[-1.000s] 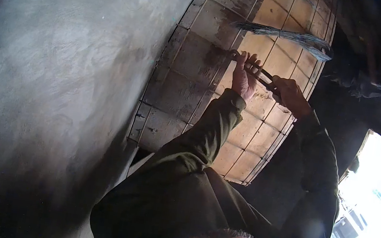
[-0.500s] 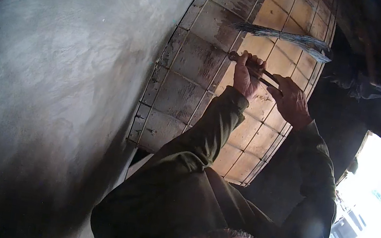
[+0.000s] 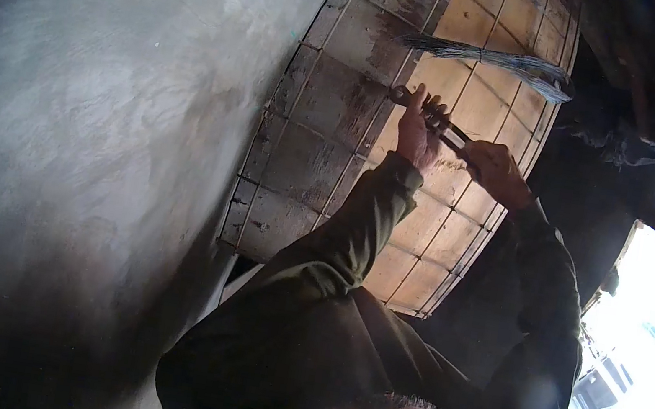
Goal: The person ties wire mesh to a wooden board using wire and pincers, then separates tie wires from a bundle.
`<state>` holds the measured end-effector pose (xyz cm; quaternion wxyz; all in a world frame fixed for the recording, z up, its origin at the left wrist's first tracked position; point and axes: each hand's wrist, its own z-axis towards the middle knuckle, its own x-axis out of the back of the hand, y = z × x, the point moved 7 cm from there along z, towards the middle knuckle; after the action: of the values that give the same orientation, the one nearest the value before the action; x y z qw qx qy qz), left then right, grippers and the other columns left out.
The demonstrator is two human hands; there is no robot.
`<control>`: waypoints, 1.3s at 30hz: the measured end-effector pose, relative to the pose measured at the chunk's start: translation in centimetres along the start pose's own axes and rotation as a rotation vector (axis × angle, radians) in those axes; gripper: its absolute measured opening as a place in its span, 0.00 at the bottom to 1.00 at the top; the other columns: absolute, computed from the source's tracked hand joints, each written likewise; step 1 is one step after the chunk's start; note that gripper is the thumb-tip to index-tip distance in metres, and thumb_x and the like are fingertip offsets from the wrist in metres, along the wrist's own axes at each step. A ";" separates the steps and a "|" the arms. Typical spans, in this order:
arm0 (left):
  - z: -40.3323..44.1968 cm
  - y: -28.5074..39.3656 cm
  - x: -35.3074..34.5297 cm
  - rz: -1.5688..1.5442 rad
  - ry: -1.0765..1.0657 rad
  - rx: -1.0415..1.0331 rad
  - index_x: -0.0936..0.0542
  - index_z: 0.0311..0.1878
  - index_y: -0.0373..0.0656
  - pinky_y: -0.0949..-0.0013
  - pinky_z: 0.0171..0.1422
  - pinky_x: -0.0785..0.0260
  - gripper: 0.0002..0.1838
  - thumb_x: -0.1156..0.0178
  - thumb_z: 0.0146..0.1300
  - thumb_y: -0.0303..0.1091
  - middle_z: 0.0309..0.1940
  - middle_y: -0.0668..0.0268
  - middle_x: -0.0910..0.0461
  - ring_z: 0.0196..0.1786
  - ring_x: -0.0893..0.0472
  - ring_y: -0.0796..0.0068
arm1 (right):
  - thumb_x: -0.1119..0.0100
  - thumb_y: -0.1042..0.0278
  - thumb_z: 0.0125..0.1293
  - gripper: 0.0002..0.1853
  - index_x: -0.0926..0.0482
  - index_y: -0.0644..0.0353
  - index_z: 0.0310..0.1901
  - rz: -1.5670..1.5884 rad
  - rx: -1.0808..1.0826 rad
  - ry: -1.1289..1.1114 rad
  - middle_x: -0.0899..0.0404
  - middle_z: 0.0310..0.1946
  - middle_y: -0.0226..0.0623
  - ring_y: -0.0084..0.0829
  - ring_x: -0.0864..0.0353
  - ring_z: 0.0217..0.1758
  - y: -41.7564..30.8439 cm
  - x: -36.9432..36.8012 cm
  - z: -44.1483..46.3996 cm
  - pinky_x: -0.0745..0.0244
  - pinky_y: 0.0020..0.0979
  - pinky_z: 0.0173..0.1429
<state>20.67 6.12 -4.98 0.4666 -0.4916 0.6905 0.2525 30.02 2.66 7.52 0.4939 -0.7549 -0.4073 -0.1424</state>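
Observation:
Dark long-handled pincers point(image 3: 454, 139) with a rounded head lie slantwise over a wire-like bar grid point(image 3: 452, 210). My left hand point(image 3: 417, 137) is around them near the head, its thumb and fingers partly raised. Farther along, my right hand point(image 3: 498, 173) is closed around the handle ends. The pincers' head is close to a bar of the grid; I cannot tell whether its jaws touch it. Just above my hands a bundle of thin tie wire point(image 3: 493, 58) lies across the bars.
Behind the grid are boards, stained grey point(image 3: 308, 164) on the left and bare tan wood point(image 3: 428, 237) on the right. A grey plastered wall point(image 3: 102, 128) fills the left side. A bright opening point(image 3: 644, 353) shows at lower right, beside a dark area.
My right hand has shifted slightly down with the handles. The fingers of my left hand have loosened a little, and the pincers' head has stayed nearly in place.

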 end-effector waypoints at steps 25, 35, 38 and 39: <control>-1.2 0.9 1.5 0.143 0.159 -0.004 0.32 0.52 0.39 0.62 0.47 0.23 0.11 0.54 0.72 0.34 0.43 0.59 0.23 0.45 0.20 0.66 | 0.43 0.60 0.65 0.18 0.28 0.63 0.51 -0.327 0.164 0.401 0.26 0.23 0.39 0.38 0.25 0.26 -4.1 -0.2 -3.6 0.30 0.36 0.28; -0.5 0.4 0.6 -0.008 0.026 0.161 0.26 0.42 0.43 0.58 0.57 0.25 0.05 0.45 0.67 0.33 0.39 0.64 0.22 0.46 0.21 0.69 | 0.48 0.62 0.69 0.13 0.23 0.65 0.39 0.444 -0.267 -0.038 0.22 0.22 0.43 0.35 0.22 0.21 4.4 -3.2 -2.4 0.28 0.35 0.28; 0.5 0.2 0.9 -0.171 -0.121 0.080 0.26 0.38 0.45 0.58 0.56 0.25 0.04 0.45 0.68 0.34 0.33 0.68 0.22 0.38 0.21 0.71 | 0.48 0.59 0.68 0.14 0.23 0.64 0.41 0.056 -0.038 0.412 0.29 0.18 0.38 0.31 0.25 0.24 -1.6 -0.7 -3.5 0.31 0.35 0.31; 1.0 0.2 0.7 -0.171 -0.169 0.068 0.27 0.37 0.45 0.58 0.55 0.25 0.05 0.46 0.68 0.35 0.32 0.68 0.22 0.37 0.21 0.72 | 0.43 0.58 0.66 0.16 0.25 0.63 0.46 -0.243 0.043 0.527 0.25 0.24 0.40 0.35 0.22 0.27 -4.2 0.0 -4.2 0.30 0.36 0.32</control>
<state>20.81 6.70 -6.12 0.5594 -0.5096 0.6124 0.2288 27.60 -0.24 12.14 0.5779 -0.6269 -0.3555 -0.3829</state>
